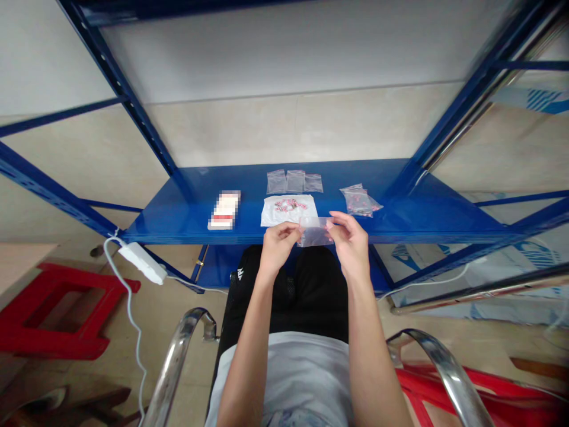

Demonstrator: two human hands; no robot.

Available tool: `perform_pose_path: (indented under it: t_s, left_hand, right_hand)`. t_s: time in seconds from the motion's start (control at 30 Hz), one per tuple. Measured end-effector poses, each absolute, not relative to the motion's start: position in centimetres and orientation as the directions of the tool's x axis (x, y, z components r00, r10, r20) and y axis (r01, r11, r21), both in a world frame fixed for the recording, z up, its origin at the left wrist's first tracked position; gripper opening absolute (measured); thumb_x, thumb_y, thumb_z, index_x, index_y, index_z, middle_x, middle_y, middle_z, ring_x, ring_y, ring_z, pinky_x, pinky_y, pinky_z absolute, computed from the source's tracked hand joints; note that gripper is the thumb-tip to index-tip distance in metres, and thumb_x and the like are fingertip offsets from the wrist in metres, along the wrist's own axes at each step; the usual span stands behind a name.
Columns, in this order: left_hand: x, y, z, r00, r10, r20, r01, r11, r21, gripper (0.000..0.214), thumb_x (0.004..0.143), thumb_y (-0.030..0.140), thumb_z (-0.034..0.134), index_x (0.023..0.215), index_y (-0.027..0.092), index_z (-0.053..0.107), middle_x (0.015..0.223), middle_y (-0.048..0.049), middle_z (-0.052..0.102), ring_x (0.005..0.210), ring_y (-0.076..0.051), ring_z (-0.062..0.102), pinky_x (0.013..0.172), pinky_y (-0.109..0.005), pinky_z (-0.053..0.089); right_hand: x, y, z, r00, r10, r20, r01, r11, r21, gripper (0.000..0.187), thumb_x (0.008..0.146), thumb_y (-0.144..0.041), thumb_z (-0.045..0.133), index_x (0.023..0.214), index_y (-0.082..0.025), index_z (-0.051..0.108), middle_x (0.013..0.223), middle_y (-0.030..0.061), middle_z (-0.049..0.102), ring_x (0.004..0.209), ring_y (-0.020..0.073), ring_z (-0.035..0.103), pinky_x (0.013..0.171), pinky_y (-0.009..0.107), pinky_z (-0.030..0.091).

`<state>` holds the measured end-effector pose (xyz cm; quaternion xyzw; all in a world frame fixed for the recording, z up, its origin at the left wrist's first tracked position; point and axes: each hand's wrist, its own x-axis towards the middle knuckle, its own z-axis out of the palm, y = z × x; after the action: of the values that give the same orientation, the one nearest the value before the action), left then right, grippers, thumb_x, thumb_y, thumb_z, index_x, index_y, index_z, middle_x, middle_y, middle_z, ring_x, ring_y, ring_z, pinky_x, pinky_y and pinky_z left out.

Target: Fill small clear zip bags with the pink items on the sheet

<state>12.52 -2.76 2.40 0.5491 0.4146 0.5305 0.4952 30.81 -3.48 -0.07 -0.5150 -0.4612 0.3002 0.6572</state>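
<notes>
**Clear bag stretched between two hands, pink pieces waiting on the sheet**

And here we are at the front edge of the blue shelf [191, 196]! A small clear plastic bag [316, 232] is up in front of it, held level between both hands. The left hand [280, 240] has one end in a narrow pinch of thumb and fingers; the right hand [350, 234] grips the other end just as tightly. Nothing shows inside that bag, though whether its mouth is open, I can't tell.

The score, then? Over to the right, overlapping clear bags [361, 200] with dark pinkish pieces inside: those look like the finished part. Just beyond the hands, a loose cluster of pink pieces [291, 205] lies on a white sheet [269, 216], apparently unbagged. Behind it, three flat zip bags [296, 181] sit in a row, seemingly unused. Judging by that, plenty looks left!
</notes>
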Motion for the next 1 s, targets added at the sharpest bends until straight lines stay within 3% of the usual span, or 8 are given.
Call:
perform_pose_path:
  t_s: [0.1,0.2,0.37,0.57,0.8,1.0]
  left_hand:
    - [12.5,-3.0,3.1,0.108,0.983,0.147,-0.214,-0.121,0.969,0.026,0.080,0.041,0.085,0.083,0.016,0.080,0.068,-0.0008,0.069,0.061,-0.011,0.059,0.058,-0.022,0.044]
    - [13.0,-3.4,3.6,0.112,0.984,0.139,-0.318,-0.097,0.943,0.035,0.075,0.046,0.092,0.085,0.015,0.079,0.067,0.0000,0.068,0.058,-0.009,0.056,0.056,-0.022,0.045]
    - [14.3,-4.0,3.8,0.141,0.978,0.156,-0.374,-0.093,0.923,0.038,0.076,0.048,0.092,0.084,0.016,0.074,0.070,0.0004,0.068,0.059,-0.009,0.059,0.057,-0.022,0.049]
    - [14.6,-4.0,3.4,0.154,0.976,0.154,-0.340,-0.094,0.936,0.041,0.079,0.052,0.090,0.084,0.015,0.073,0.073,0.0000,0.068,0.062,-0.009,0.060,0.057,-0.021,0.047]
    - [14.3,-3.6,2.8,0.196,0.967,0.164,-0.233,-0.117,0.965,0.040,0.086,0.054,0.084,0.088,0.016,0.072,0.073,-0.0027,0.071,0.068,-0.013,0.066,0.061,-0.022,0.046]
    - [14.2,-3.4,2.5,0.183,0.959,0.217,-0.167,-0.187,0.968,0.033,0.091,0.050,0.079,0.092,0.017,0.075,0.081,-0.0036,0.075,0.070,-0.014,0.069,0.065,-0.024,0.051]
  right_hand:
    - [30.7,-4.2,1.3,0.386,0.821,0.421,0.282,0.329,-0.901,0.036,0.091,-0.051,0.075,0.111,-0.021,0.078,0.116,0.0125,0.078,0.106,0.0287,0.074,0.086,0.040,0.061]
    - [30.2,-5.4,3.5,0.360,0.784,0.505,0.407,0.356,-0.842,0.029,0.095,-0.049,0.073,0.102,-0.022,0.079,0.111,0.0115,0.078,0.105,0.0284,0.074,0.084,0.038,0.061]
    - [29.2,-6.8,5.2,0.080,0.929,0.360,0.204,0.339,-0.919,0.029,0.094,-0.050,0.078,0.104,-0.023,0.080,0.100,0.0077,0.081,0.090,0.0262,0.078,0.081,0.037,0.064]
    - [29.5,-6.7,4.9,-0.025,0.962,0.271,0.073,0.273,-0.959,0.031,0.086,-0.046,0.085,0.106,-0.022,0.081,0.101,0.0076,0.082,0.089,0.0259,0.079,0.085,0.039,0.065]
    - [30.6,-6.4,4.7,-0.013,0.942,0.336,0.239,0.329,-0.913,0.025,0.090,-0.039,0.078,0.107,-0.023,0.087,0.101,0.0077,0.081,0.093,0.0252,0.077,0.080,0.035,0.061]
    - [30.7,-6.0,3.8,0.043,0.958,0.284,0.241,0.266,-0.933,0.027,0.090,-0.039,0.076,0.109,-0.023,0.086,0.109,0.0092,0.085,0.097,0.0285,0.080,0.089,0.040,0.062]
